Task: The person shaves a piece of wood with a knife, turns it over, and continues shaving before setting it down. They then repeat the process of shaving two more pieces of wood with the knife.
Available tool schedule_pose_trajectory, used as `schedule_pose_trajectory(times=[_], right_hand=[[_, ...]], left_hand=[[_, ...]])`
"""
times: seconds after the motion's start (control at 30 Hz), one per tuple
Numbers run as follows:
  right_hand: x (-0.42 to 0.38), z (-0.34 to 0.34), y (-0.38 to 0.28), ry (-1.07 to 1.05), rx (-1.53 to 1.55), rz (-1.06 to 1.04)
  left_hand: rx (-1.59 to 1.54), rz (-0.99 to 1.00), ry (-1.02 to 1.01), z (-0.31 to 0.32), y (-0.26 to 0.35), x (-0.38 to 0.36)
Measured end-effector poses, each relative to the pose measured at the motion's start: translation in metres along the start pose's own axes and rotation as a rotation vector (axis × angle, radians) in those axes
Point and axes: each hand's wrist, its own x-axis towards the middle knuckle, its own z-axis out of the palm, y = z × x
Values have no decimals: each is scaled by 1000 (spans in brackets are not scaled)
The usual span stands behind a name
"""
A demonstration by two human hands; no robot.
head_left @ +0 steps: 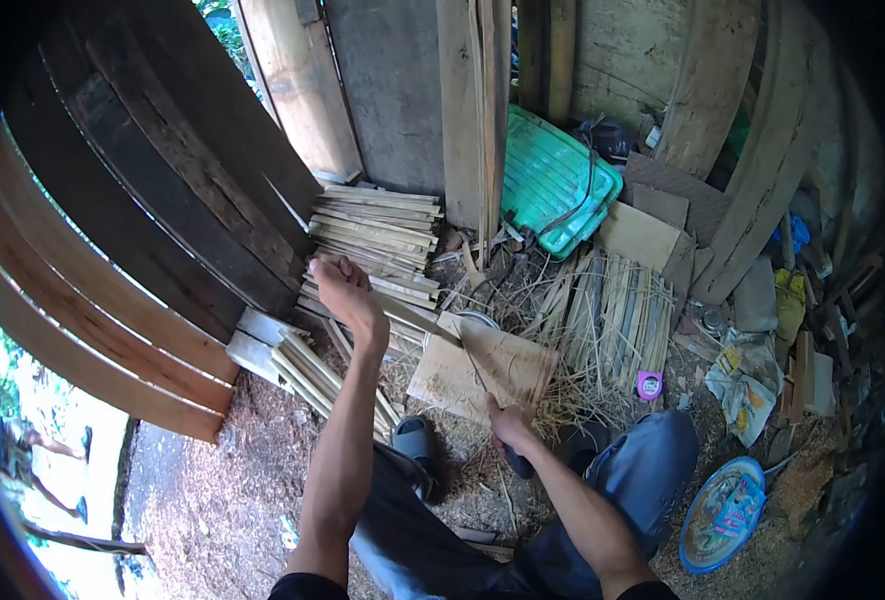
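My left hand (347,292) is closed around one end of a bamboo strip (412,318), which slants down to the right over a wooden board (442,385). In my right hand (508,424) is a knife (476,370), gripped by its dark handle, with the blade pointing up and left. The blade meets the strip near its far end; whether it has cut in cannot be made out. Fine shavings (552,395) lie at the board's right edge. Between my knees and the wall, the board rests on the ground, near my grey sandal (414,440).
Stacked bamboo strips (377,225) lie by the plank wall (162,170), more strips (622,310) at right. A pink tape measure (649,385), green plastic crate (559,180) and blue basin (695,525) are around me. Another person's legs (47,465) show outside at left.
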Motion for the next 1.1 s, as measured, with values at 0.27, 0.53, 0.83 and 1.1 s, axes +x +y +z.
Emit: schedule_pose_trajectory(times=[0.27,0.53,0.83,1.1], right_hand=[[-50,3,-61,-45,261,-104],[-27,26,-48,155,121,-384],[-45,18,-57,23,485,-369],[-31,5,-26,-15,358,43]], left_hand=[[-188,-41,-187,-7,-7,17],[-248,-30,-166,12,-16,5],[-176,44,-48,9,-19,7],[-176,40,-35,10,-15,0]])
